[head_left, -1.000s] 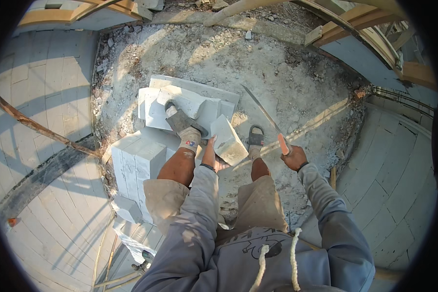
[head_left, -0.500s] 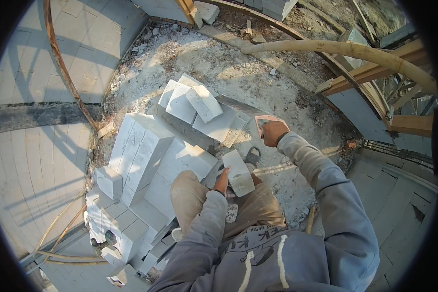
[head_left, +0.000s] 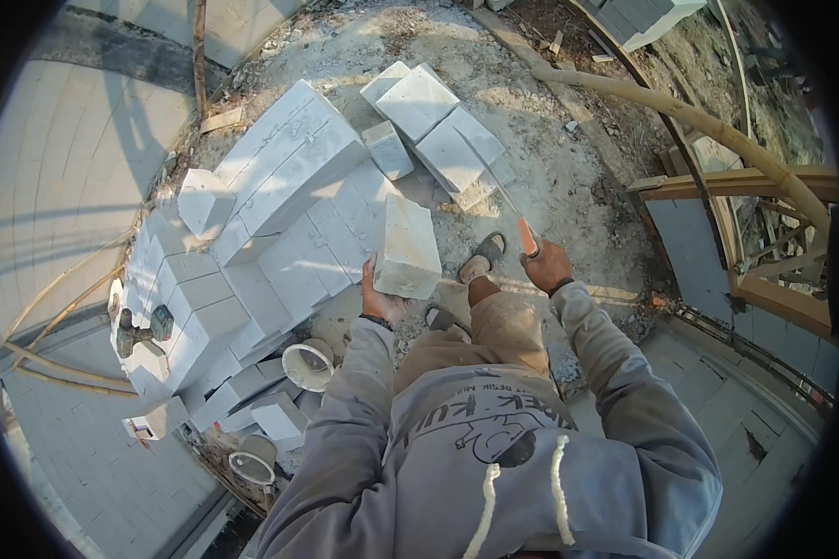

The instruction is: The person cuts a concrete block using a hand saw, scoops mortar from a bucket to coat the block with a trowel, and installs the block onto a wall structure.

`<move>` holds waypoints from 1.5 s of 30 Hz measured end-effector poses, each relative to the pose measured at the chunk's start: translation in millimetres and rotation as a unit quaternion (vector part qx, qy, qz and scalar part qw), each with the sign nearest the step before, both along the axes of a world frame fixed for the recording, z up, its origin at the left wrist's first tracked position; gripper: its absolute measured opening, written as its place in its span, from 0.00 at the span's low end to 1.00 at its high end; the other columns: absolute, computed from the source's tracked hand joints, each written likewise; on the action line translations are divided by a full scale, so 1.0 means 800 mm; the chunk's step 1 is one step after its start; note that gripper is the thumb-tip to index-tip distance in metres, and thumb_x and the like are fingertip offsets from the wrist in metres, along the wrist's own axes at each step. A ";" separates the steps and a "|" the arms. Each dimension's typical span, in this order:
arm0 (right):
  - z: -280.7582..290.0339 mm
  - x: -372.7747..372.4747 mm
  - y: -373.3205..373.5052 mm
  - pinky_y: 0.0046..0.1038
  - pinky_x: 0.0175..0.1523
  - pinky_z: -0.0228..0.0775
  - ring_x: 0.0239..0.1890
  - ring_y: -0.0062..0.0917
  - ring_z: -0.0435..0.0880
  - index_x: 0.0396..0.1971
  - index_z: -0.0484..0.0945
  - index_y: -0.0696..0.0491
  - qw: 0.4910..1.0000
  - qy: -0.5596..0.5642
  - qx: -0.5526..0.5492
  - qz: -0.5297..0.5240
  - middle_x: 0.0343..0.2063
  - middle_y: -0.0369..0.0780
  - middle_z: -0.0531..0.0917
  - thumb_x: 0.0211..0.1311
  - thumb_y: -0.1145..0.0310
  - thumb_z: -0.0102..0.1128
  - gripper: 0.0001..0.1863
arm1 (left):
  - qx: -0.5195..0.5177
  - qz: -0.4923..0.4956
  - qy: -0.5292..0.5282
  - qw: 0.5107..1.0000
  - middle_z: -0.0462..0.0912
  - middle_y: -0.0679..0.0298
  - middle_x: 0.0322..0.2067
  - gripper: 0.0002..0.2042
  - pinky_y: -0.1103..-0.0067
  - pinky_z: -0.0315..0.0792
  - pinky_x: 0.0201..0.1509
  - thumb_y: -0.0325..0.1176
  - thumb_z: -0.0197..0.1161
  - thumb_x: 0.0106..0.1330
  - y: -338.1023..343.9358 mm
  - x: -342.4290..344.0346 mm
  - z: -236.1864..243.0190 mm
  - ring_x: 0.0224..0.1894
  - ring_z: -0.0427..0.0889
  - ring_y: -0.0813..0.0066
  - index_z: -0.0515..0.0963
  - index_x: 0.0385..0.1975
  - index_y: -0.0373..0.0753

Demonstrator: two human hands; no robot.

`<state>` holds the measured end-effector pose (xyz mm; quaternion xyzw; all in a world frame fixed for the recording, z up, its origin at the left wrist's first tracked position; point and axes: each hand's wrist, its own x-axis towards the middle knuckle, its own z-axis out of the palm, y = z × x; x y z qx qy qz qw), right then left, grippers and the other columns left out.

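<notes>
My left hand point(head_left: 380, 287) grips a pale lightweight concrete block point(head_left: 407, 244), held upright in front of my legs. My right hand point(head_left: 547, 267), to the right of it, is closed on the orange handle point(head_left: 528, 238) of a hand saw, whose long blade points up and away toward a small cluster of blocks point(head_left: 419, 102). A larger stepped pile of similar blocks point(head_left: 289, 154) lies to my left. My sandalled feet point(head_left: 483, 256) are below, on dusty rubble-strewn ground.
A green cordless drill point(head_left: 140, 326) lies on the pile at left. Two white buckets point(head_left: 308, 368) stand near my left side. A bamboo pole point(head_left: 690, 116) and timber framing point(head_left: 736, 186) border the right, grey block walls point(head_left: 75, 168) the left. Thin poles point(head_left: 65, 279) lean at lower left.
My view has turned and my left foot has come down off the blocks. The block in my left hand has moved along. My right hand rose with the saw, then lowered.
</notes>
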<state>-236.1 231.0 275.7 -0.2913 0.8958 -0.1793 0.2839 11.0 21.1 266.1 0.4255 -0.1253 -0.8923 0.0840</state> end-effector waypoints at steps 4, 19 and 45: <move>0.000 0.028 -0.005 0.40 0.34 0.69 0.29 0.47 0.80 0.24 0.77 0.60 0.998 -0.023 -0.037 -0.039 0.22 0.51 0.79 0.47 0.64 0.64 0.13 | -0.012 0.165 0.039 0.985 0.77 0.63 0.49 0.29 0.63 0.77 0.37 0.60 0.43 0.65 0.016 0.098 0.044 0.44 0.80 0.60 0.69 0.56 0.45; 0.048 0.048 -0.414 0.43 0.46 0.71 0.45 0.44 0.77 0.38 0.75 0.55 0.870 0.174 -0.069 0.456 0.42 0.49 0.78 0.49 0.67 0.61 0.15 | -0.078 0.641 -0.033 0.763 0.76 0.65 0.52 0.30 0.62 0.77 0.44 0.62 0.41 0.64 0.197 0.247 0.118 0.50 0.79 0.61 0.68 0.58 0.49; 0.105 0.661 -0.155 0.34 0.54 0.68 0.46 0.33 0.77 0.59 0.66 0.55 0.535 -0.311 0.276 0.736 0.49 0.42 0.77 0.62 0.46 0.52 0.33 | -0.052 0.824 -0.048 0.563 0.79 0.66 0.49 0.28 0.73 0.78 0.34 0.58 0.47 0.66 0.462 0.362 0.099 0.43 0.82 0.70 0.66 0.59 0.46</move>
